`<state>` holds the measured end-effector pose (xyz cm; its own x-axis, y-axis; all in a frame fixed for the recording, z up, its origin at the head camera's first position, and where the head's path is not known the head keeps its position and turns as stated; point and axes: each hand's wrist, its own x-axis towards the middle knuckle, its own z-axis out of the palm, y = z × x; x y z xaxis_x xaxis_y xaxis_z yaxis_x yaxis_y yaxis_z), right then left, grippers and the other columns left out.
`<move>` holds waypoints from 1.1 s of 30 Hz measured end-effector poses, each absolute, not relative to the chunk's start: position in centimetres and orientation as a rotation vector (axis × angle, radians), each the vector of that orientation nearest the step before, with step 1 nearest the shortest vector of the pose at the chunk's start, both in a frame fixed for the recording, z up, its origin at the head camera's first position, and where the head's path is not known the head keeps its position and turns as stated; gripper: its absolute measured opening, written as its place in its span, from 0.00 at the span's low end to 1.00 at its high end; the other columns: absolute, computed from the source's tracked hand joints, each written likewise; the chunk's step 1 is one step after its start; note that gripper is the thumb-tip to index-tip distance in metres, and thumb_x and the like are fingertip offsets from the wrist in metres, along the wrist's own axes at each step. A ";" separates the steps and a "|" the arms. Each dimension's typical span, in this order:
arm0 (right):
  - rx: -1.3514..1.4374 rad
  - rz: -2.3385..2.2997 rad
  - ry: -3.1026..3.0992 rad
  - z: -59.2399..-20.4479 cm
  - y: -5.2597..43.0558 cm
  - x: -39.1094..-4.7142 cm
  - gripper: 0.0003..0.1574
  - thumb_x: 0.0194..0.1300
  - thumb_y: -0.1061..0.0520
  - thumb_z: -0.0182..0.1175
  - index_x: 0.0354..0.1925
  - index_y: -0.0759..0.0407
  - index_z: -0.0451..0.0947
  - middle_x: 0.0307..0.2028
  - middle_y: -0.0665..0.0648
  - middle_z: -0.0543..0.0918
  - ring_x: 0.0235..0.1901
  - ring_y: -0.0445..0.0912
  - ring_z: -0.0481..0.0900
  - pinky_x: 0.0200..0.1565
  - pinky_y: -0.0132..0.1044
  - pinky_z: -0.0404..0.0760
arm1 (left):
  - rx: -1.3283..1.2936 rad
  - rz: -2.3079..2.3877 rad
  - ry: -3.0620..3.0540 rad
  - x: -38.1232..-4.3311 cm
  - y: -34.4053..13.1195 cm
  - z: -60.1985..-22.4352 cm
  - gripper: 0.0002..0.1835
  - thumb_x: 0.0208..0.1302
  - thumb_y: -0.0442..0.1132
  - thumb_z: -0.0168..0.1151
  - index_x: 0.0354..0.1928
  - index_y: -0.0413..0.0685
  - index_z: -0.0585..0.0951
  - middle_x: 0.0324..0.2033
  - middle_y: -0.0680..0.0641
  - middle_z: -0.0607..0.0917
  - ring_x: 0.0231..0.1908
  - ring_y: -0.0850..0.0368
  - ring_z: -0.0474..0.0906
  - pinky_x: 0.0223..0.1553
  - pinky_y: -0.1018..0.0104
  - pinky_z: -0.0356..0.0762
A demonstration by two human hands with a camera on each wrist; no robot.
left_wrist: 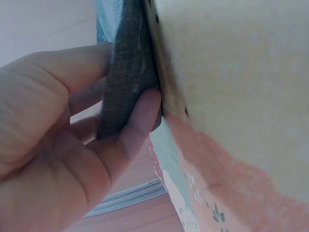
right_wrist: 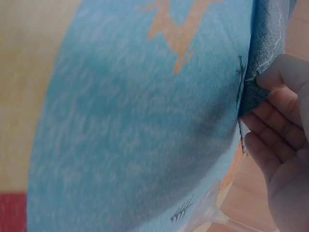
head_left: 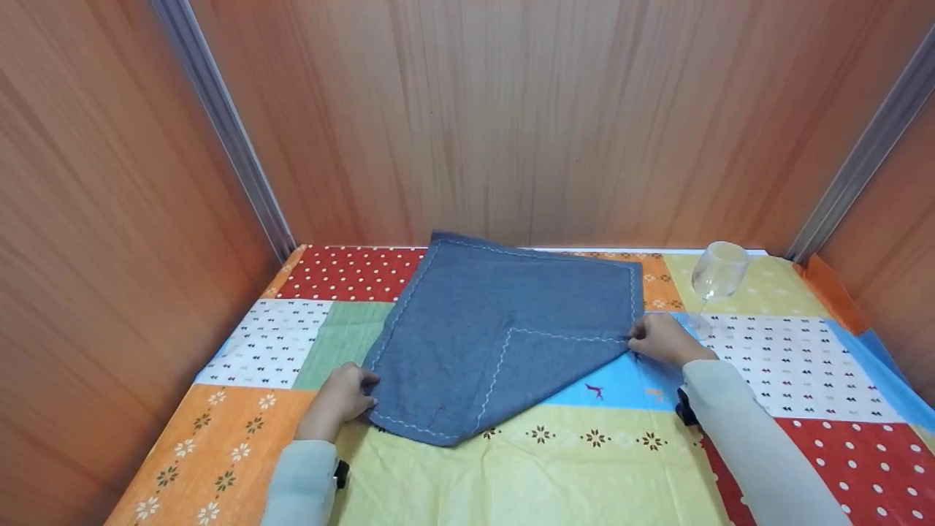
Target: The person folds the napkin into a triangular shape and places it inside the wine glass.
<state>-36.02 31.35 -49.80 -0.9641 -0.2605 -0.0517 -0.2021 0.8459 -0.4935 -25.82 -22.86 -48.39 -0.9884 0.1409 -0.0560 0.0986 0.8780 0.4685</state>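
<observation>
pale sleeves nearest the camera, 2 hands out over the patchwork tablecloth. grey-blue cloth lies between them, mid-table, far left corner up against the back wall. left hand pinches its near left edge, thumb one side, fingers other side, confirmed in the left wrist view. right hand pinches the right end of the flap with thumb and fingers. wine glass stands upright just beyond the right hand, apart from the cloth. status: 1 corner is turned over onto the cloth's face; rest looks spread in a single layer. my read: early, first fold formed but not pressed down or let go; squaring the edges also looks undone. orientation: flap tip points away from the person, toward the cloth's middle, slightly left. fold edge slants from near left to farther right; as it lies, long axis runs roughly the same diagonal, near left to far right. can't tell how firm either pinch is.
</observation>
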 end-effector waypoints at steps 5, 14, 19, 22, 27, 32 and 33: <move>-0.358 -0.750 2.887 -49.7 31.5 -35.7 0.07 0.64 0.61 0.61 0.31 0.61 0.84 0.27 0.54 0.81 0.26 0.45 0.76 0.30 0.38 0.75 | 0.242 0.718 2.975 -25.9 -22.8 -48.6 0.17 0.56 0.24 0.70 0.49 0.29 0.84 0.44 0.34 0.82 0.50 0.36 0.78 0.54 0.46 0.75; -0.433 -0.727 2.926 -50.0 31.6 -34.9 0.06 0.63 0.62 0.60 0.29 0.61 0.80 0.28 0.55 0.78 0.27 0.47 0.72 0.31 0.40 0.72 | 0.238 0.680 2.988 -26.2 -22.7 -48.7 0.13 0.58 0.24 0.69 0.46 0.31 0.86 0.44 0.34 0.86 0.51 0.35 0.80 0.53 0.46 0.77; -0.460 -0.732 2.942 -49.7 31.8 -34.2 0.05 0.61 0.63 0.60 0.28 0.61 0.79 0.27 0.54 0.77 0.27 0.47 0.71 0.30 0.40 0.70 | 0.243 0.662 3.006 -26.7 -22.7 -48.5 0.11 0.59 0.23 0.67 0.44 0.34 0.87 0.43 0.36 0.87 0.49 0.38 0.81 0.51 0.47 0.78; -0.442 -0.742 2.924 -49.5 31.9 -33.8 0.04 0.62 0.63 0.61 0.29 0.61 0.79 0.27 0.54 0.77 0.27 0.46 0.72 0.30 0.40 0.71 | 0.229 0.662 2.999 -27.0 -22.7 -48.3 0.10 0.60 0.23 0.66 0.44 0.35 0.87 0.42 0.37 0.87 0.48 0.40 0.82 0.50 0.47 0.79; -0.437 -0.738 2.919 -49.4 32.0 -33.3 0.04 0.63 0.62 0.61 0.31 0.62 0.80 0.28 0.55 0.78 0.27 0.47 0.73 0.31 0.40 0.71 | 0.182 0.685 2.994 -27.8 -22.7 -48.3 0.10 0.63 0.27 0.66 0.46 0.32 0.86 0.43 0.36 0.86 0.48 0.41 0.82 0.48 0.48 0.80; -0.391 -0.724 2.887 -49.3 32.1 -33.0 0.05 0.64 0.61 0.61 0.31 0.61 0.79 0.27 0.54 0.78 0.27 0.47 0.73 0.31 0.40 0.72 | 0.127 0.701 2.982 -28.7 -22.7 -48.3 0.14 0.64 0.31 0.66 0.50 0.30 0.84 0.47 0.34 0.85 0.50 0.39 0.81 0.50 0.48 0.79; -0.393 -0.717 2.880 -49.2 32.0 -33.0 0.05 0.64 0.60 0.61 0.31 0.61 0.79 0.27 0.54 0.78 0.26 0.46 0.73 0.30 0.39 0.72 | 0.112 0.705 2.978 -28.8 -22.8 -48.3 0.15 0.64 0.32 0.66 0.50 0.30 0.84 0.48 0.34 0.85 0.50 0.39 0.81 0.51 0.48 0.79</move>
<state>-32.95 32.03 -49.25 -0.9548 -0.2864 -0.0795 -0.2157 0.8516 -0.4778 -28.81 -22.77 -48.32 -0.9942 0.0895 -0.0599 0.0531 0.8915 0.4499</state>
